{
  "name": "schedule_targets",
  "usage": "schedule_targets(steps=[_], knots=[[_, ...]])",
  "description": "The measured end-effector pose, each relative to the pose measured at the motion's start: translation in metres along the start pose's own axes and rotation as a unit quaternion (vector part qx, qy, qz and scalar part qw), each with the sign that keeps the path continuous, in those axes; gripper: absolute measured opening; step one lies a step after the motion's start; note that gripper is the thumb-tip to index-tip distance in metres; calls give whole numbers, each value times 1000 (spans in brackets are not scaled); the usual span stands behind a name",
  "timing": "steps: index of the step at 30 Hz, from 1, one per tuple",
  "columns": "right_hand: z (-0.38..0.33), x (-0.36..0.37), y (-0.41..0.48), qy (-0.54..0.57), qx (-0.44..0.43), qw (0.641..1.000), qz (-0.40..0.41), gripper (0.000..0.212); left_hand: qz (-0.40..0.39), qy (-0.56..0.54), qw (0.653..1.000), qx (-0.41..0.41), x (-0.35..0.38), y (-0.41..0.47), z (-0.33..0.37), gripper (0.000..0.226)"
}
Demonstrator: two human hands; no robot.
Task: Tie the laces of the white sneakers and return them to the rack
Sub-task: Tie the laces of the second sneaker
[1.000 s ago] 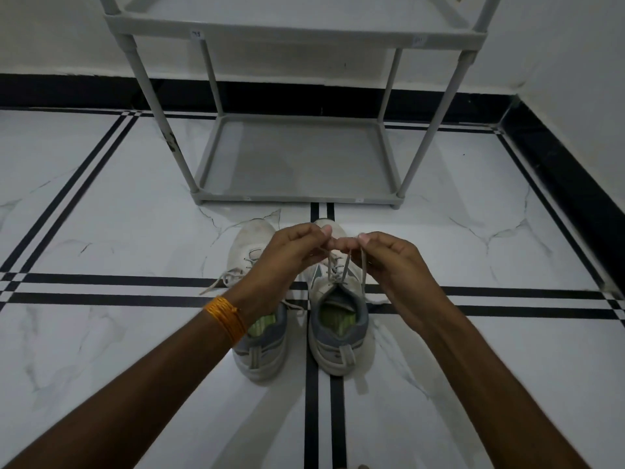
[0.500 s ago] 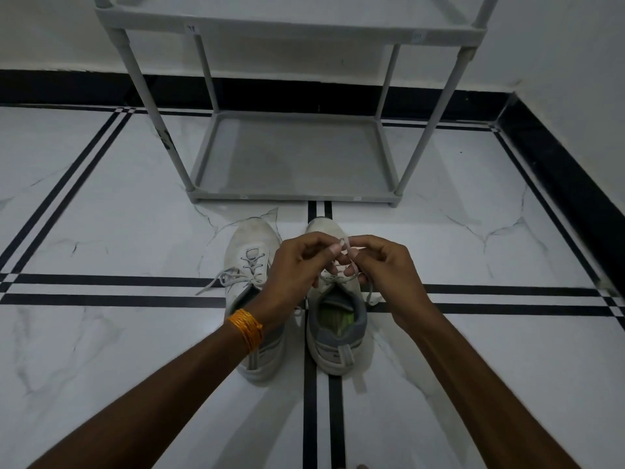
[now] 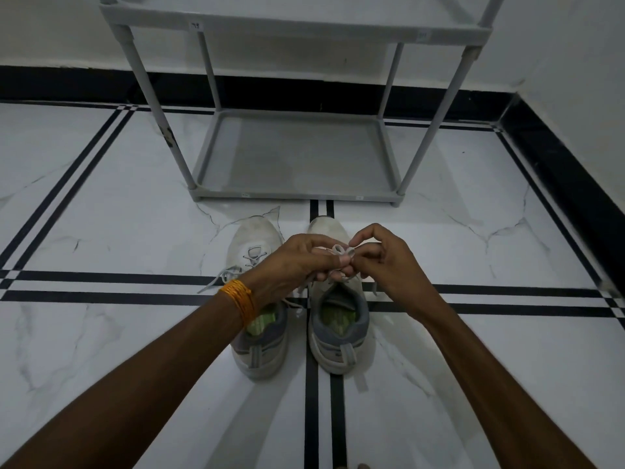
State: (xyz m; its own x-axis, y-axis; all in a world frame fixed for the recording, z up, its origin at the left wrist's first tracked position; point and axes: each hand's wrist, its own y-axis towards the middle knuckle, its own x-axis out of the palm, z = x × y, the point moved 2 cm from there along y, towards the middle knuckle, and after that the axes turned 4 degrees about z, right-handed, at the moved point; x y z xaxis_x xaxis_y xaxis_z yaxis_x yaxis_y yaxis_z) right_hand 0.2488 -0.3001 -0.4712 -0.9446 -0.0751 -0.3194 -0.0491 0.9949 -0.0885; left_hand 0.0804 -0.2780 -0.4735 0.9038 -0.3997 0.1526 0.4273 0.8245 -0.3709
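Both hands meet over the right-hand sneaker (image 3: 338, 299), fingers pinched shut on its lace (image 3: 339, 249). The left hand (image 3: 297, 262) clamps the lace between thumb and fingertips; the right hand (image 3: 382, 262) pinches a small loop that stands up just between the two, its forefinger arched above. To do this step well, I'd judge the loop should be kept small and held firm at its base while the free end is wrapped round and pushed through, then both loops drawn outward evenly so the knot seats on the tongue and doesn't slacken.

Just left of the left hand sits the other sneaker (image 3: 252, 252), partly under the wrist with its orange bangles (image 3: 238, 299); its laces (image 3: 220, 279) trail loose onto the floor (image 3: 101, 231), so that one looks untied. Beyond the hands, the grey rack (image 3: 294, 194) stands with its bottom shelf bare, near the toes.

Compared with half a second ago, the hands have drawn closer together and a clear loop now shows where the lace was merely held taut; the shoes have not shifted
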Motion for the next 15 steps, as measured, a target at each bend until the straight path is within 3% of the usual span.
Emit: schedule_targets(steps=[3, 6, 11, 15], knots=[[0, 0, 0, -14, -21, 1000, -1, 15, 24, -75, 997, -9, 3, 6, -5, 11], [4, 3, -6, 3, -35, 999, 16, 16, 87, -81, 993, 6, 6, 7, -11, 13], [4, 7, -17, -65, -87, 993, 50, 32, 179, 31, 980, 78, 4, 8, -18, 18], [6, 14, -17, -213, -147, 963, 71, 22, 199, 147, 960, 130, 3, 4, -18, 18]])
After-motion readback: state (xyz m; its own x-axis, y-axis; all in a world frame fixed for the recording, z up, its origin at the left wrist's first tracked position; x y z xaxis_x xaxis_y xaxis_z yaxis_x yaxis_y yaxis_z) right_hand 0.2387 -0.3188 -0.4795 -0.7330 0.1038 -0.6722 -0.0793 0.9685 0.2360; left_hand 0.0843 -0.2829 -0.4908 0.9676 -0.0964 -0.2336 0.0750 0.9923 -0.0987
